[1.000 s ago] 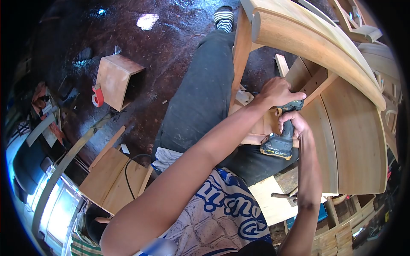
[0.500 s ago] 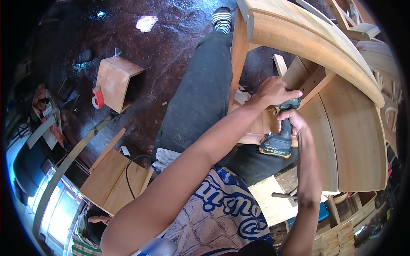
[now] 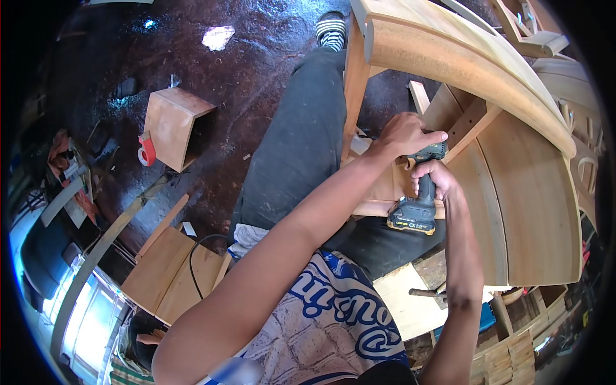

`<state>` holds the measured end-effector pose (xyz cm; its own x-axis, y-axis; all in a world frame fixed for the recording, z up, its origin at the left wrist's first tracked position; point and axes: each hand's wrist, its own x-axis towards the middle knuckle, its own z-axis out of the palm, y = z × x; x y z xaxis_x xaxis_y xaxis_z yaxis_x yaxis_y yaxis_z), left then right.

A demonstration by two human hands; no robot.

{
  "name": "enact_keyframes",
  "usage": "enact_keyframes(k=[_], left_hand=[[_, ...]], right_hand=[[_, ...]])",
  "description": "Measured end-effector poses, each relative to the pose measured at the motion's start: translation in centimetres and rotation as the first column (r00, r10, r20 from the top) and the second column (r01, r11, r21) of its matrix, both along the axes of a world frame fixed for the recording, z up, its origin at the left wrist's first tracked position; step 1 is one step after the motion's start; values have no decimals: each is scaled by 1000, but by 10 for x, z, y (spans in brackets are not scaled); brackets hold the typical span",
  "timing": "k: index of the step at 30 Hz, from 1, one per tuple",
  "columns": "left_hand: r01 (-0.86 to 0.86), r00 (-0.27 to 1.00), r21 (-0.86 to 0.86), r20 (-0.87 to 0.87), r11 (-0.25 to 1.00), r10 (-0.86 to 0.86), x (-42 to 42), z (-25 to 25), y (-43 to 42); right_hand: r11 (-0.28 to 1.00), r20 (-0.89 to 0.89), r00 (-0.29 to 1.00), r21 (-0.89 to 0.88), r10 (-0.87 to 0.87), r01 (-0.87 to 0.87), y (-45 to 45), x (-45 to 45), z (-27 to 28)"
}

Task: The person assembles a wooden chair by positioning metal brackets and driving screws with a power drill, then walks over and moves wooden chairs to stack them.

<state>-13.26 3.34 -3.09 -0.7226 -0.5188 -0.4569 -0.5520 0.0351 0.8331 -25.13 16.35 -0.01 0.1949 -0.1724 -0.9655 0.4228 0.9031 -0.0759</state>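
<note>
Black-and-yellow cordless drill is clasped by the curled right hand; its top is touched by the left hand, thumb straight, grip unclear.

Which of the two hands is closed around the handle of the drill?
The right hand: its fingers curl around the handle of the drill, nearer the battery. The left hand is instead up at the drill's head.

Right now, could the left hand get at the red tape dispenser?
Probably not: the left hand is on the drill, and the red tape dispenser sits well off, past the person's leg.
</note>
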Motion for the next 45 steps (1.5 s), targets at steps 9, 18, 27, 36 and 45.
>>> enact_keyframes(k=[9,18,27,36,45], left_hand=[[31,998,37,50,999,-33,-2,0,1],[18,1000,-17,3,1000,-18,1,-2,5],[8,1000,-25,-24,1000,-8,3,-2,2],[15,999,32,31,999,-16,-2,-5,-1],[1,1000,36,12,999,-1,-2,-5,-1]], right_hand=[[1000,-10,1000,1,-2,2,3,-1,-2],[1000,13,1000,-25,-3,3,3,1,-2],[1000,89,996,20,-21,19,8,-7,-9],[990,177,974,3,-140,142,1,1,5],[993,137,986,-55,-93,102,-6,2,7]])
